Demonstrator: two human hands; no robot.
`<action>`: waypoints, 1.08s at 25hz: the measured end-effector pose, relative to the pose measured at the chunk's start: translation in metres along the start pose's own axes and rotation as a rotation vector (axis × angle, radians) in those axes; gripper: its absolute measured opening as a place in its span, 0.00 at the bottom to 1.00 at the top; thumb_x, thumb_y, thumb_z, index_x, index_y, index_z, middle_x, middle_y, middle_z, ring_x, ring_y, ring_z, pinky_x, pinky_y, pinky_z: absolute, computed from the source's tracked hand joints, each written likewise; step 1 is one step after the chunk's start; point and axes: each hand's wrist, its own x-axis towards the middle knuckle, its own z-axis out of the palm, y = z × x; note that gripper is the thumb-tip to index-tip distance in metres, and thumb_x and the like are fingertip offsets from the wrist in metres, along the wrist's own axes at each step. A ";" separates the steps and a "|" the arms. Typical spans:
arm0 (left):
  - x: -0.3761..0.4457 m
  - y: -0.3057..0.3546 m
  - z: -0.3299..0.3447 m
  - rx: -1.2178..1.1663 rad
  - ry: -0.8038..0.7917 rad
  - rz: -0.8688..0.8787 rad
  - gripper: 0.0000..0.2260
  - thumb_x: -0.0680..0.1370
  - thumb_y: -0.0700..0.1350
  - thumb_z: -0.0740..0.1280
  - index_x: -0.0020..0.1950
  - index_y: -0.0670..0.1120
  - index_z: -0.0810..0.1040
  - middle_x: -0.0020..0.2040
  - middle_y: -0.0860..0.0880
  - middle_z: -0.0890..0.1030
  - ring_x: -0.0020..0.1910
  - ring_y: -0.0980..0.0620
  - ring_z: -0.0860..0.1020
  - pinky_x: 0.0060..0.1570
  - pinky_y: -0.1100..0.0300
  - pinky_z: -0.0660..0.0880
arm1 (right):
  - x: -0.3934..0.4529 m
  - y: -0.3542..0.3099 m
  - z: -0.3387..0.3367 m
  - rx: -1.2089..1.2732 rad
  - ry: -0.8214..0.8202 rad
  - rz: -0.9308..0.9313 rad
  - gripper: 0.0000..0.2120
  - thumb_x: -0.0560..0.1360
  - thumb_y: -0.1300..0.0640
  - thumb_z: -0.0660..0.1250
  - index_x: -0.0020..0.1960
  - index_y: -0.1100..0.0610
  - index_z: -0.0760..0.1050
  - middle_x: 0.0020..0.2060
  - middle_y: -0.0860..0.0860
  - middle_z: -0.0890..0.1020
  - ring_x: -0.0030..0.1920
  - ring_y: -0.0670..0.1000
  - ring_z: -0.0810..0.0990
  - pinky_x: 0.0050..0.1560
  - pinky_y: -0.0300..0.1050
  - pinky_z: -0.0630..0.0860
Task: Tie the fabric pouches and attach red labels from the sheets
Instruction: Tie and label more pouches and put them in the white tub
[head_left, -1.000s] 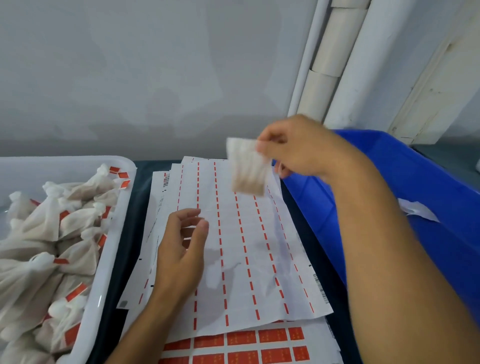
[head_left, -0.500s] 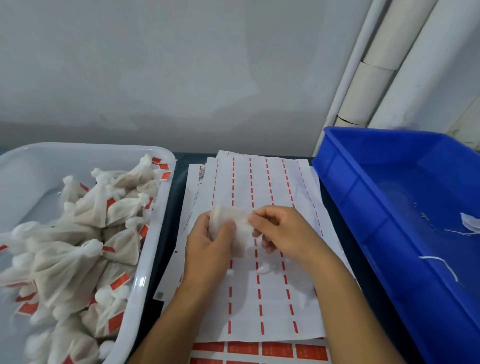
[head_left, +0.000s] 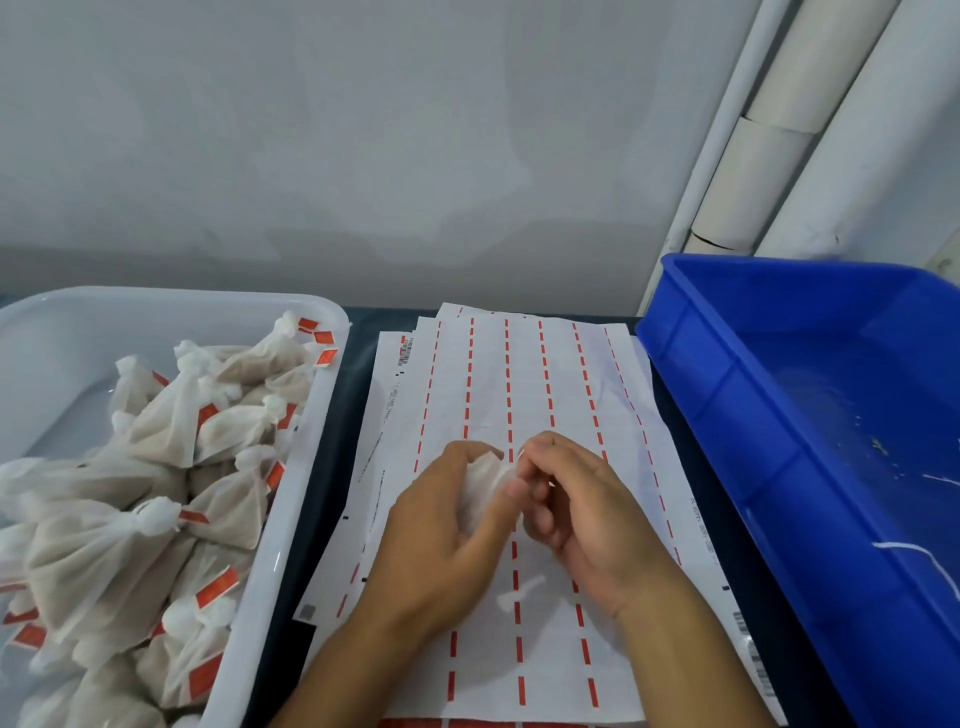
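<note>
A small white fabric pouch is held between both hands above the label sheets. My left hand grips its body, thumb pressed against the fabric. My right hand pinches the pouch's upper end with curled fingers. The pouch is mostly hidden by the fingers. The top sheet is white backing with red dashed strips left on it. A row of unused red labels peeks out at the bottom edge.
A white tray on the left holds several tied pouches with red labels. A blue bin on the right holds loose white string. White pipes rise at the back right against the grey wall.
My right hand brought the pouch down from mid-air to my left hand. Both hands now hold it closer together, and the pouch is bunched up between the fingers.
</note>
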 end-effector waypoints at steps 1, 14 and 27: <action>0.000 -0.002 0.000 0.067 -0.011 0.028 0.17 0.78 0.71 0.59 0.58 0.63 0.72 0.51 0.63 0.79 0.50 0.60 0.80 0.44 0.66 0.78 | 0.000 0.001 0.000 0.047 0.011 -0.012 0.12 0.74 0.45 0.68 0.37 0.52 0.76 0.31 0.50 0.70 0.29 0.46 0.71 0.31 0.38 0.69; 0.004 -0.006 0.008 0.421 -0.020 -0.118 0.12 0.79 0.67 0.59 0.59 0.66 0.68 0.51 0.65 0.72 0.45 0.62 0.75 0.39 0.72 0.69 | 0.004 -0.004 0.003 0.210 0.095 -0.153 0.13 0.79 0.47 0.64 0.42 0.52 0.81 0.44 0.56 0.86 0.41 0.53 0.85 0.42 0.41 0.80; 0.010 0.019 0.005 -0.134 -0.117 -0.394 0.26 0.78 0.65 0.49 0.40 0.62 0.86 0.38 0.56 0.86 0.38 0.60 0.82 0.38 0.68 0.73 | -0.003 -0.009 0.011 0.053 0.082 -0.297 0.14 0.78 0.43 0.65 0.45 0.51 0.82 0.42 0.56 0.86 0.42 0.53 0.84 0.47 0.43 0.81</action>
